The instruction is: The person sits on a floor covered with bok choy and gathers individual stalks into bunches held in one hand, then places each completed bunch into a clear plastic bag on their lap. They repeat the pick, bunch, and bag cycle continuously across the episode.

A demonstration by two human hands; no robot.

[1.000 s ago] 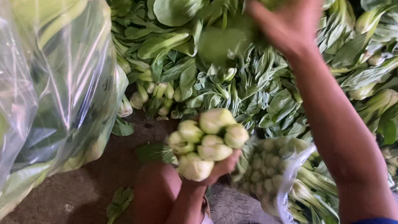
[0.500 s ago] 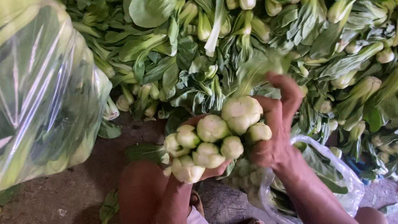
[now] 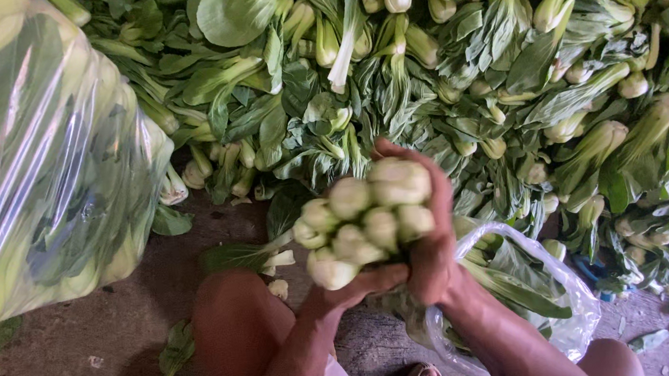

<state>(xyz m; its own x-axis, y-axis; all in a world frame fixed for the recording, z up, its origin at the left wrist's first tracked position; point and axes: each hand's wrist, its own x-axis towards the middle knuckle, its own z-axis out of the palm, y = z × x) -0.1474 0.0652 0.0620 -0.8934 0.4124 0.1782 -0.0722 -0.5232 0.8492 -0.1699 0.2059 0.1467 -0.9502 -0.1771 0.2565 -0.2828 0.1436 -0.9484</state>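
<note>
Right hand [image 3: 431,244], left hand [image 3: 347,290] gripping bok choy bunch [image 3: 365,218], leaves hidden

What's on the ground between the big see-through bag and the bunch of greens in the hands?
In the head view, between the big clear bag and the held bunch lies bare dirt floor with one loose leaf; the person's knee sits just below.

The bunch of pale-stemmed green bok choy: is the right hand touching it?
Touching. The head view shows the right hand wrapped around the bunch of pale-stemmed green bok choy, fingers pressed on its stem ends.
</note>
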